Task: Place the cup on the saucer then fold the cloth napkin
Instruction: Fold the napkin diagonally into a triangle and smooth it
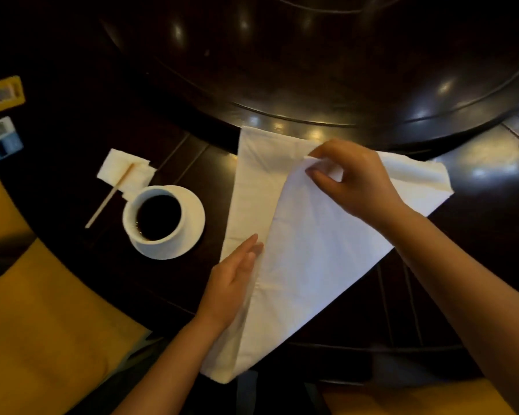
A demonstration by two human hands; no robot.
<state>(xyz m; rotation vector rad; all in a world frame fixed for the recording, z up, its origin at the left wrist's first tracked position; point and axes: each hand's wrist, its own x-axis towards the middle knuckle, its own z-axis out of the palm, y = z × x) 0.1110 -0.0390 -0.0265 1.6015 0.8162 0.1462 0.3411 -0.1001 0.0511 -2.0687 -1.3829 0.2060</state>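
Both hands were on the napkin [306, 250], cup [156, 218] on saucer [192, 217] just left.
I had right hand [354, 178] pinching a folded corner; left hand [231, 283] lay flat, fingers straight, on its left edge.

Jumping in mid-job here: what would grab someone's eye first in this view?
The big white cloth napkin spread over the dark table at centre, with the right hand pinching a corner it has lifted and the left hand resting flat on its near-left edge. Left of it, the white cup of dark coffee sits on its saucer, with a wooden stirrer on a paper napkin behind.
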